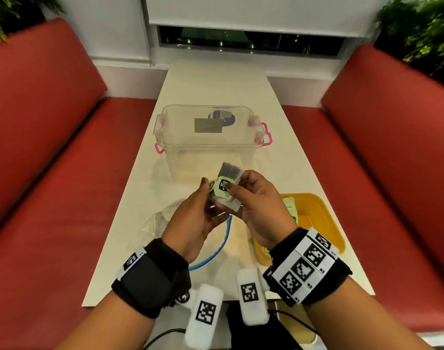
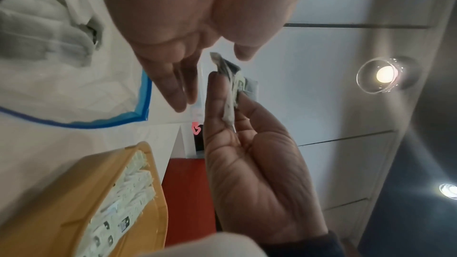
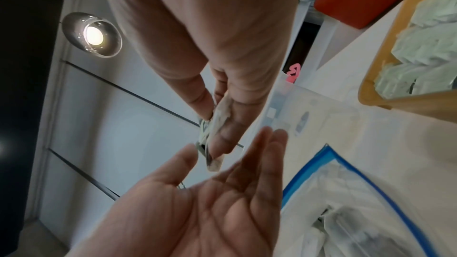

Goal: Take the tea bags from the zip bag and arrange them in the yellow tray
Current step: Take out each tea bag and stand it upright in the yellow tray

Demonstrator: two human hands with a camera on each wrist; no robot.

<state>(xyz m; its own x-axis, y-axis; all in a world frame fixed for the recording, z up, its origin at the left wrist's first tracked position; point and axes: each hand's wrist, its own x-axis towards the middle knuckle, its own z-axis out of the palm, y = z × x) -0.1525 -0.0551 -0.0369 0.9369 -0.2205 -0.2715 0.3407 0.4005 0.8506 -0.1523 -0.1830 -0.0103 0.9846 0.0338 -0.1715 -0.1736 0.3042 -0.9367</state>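
left hand [image 1: 199, 215] was held loosely open | right hand [image 1: 253, 205] was pinching tea bags [image 1: 227, 189] | judged light, soft, crushable; flat faces best pinched | yellow tray [image 1: 324, 218] partly filled

Bare table [image 1: 210, 79] lies open beyond the clear bin [image 1: 208, 137]; nearer, the zip bag [image 1: 215, 238] and yellow tray [image 1: 324, 218] crowd both flanks, narrow gap between.
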